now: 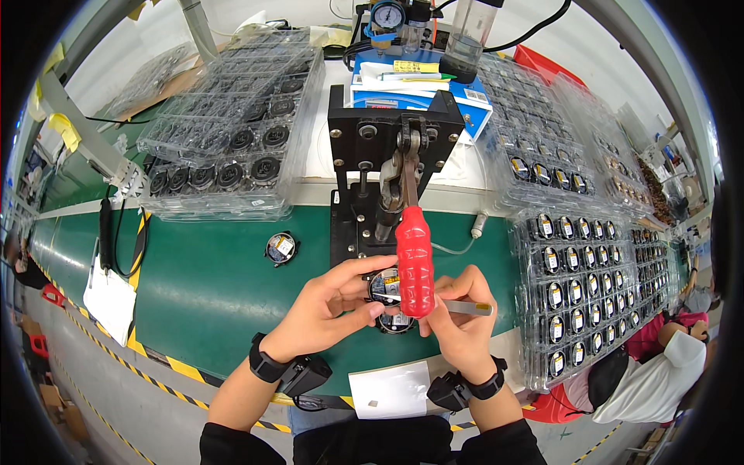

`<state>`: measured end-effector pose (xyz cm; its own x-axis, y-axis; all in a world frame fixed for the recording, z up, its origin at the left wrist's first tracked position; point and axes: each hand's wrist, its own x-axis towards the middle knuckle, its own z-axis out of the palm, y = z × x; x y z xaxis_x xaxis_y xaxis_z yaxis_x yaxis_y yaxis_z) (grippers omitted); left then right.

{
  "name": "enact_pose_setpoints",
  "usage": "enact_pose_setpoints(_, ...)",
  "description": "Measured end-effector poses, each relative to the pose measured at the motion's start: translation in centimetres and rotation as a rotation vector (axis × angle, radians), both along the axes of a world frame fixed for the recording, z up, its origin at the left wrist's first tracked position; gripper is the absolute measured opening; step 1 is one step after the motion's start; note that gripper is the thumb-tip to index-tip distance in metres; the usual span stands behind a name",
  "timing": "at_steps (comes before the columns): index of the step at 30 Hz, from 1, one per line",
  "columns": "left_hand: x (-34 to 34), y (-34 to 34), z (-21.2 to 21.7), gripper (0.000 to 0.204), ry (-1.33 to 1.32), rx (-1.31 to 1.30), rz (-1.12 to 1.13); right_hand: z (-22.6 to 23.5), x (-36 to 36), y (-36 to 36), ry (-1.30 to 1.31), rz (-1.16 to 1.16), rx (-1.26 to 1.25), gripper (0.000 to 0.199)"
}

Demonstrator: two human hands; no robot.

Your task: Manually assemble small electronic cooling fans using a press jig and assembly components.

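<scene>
Hiding much of the small round black part with a silver face [385, 288] is the red ribbed plastic lever handle [415, 262], which crosses in front of it; the part's lower rim and whatever it rests on are covered by fingers, so its seat is hard to make out; a second round dark piece [395, 322] shows just below it, mostly hidden. The left hand [325, 310] curls closed about the round part, thumb and fingers pinching its rim; the right hand [459, 322] is closed on a flat silver metal tool [469, 308], whose tip is lost behind the red handle; its long axis runs level, pointing toward the part.

The round part sits just below the foot of the black metal hand press [384, 155], on a green bench mat [209, 279] edged with yellow-and-black striped tape [178, 370]; the red handle's long axis runs nearly upright, its free end toward the person. Left of the press stand stacked clear plastic trays of round black parts [232, 147]; right of it, more clear trays of small labelled parts [581, 271], bent by the lens; one loose round part [280, 248] lies left of the press base. Behind the press stands a blue-and-white box [418, 97]; below the hands lies a white paper slip [390, 391]; another person in white [659, 380] is cut off at the lower right edge.
</scene>
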<state>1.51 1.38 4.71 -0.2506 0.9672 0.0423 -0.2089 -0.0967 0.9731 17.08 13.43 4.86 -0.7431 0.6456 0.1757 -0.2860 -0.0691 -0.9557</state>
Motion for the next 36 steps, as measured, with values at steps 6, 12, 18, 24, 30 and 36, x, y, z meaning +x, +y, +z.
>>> enact_pose_setpoints(6,0.3,0.0,-0.5,0.051,0.092,-0.052,0.052,-0.9,-0.1,-0.6,0.037,-0.065,0.135,0.02)
enact_pose_setpoints(12,0.2,0.0,-0.1,0.046,0.073,-0.11,0.039,-0.3,0.4,0.1,0.073,-0.05,0.08,0.018)
enact_pose_setpoints(18,-0.5,-0.2,-0.1,0.045,-0.084,-0.106,-0.001,0.7,0.0,0.7,0.15,-0.032,0.149,0.018)
enact_pose_setpoints(24,-1.0,-0.3,0.1,0.052,-0.122,-0.173,-0.106,0.4,0.5,1.9,0.077,0.047,0.389,0.019)
enact_pose_setpoints(30,-0.6,-0.4,0.5,0.052,-0.033,-0.125,-0.089,0.7,0.6,1.8,-0.053,0.129,0.449,0.017)
enact_pose_setpoints(36,-0.9,-0.4,0.0,0.054,-0.042,-0.107,-0.12,0.6,0.4,1.7,-0.035,0.126,0.451,0.016)
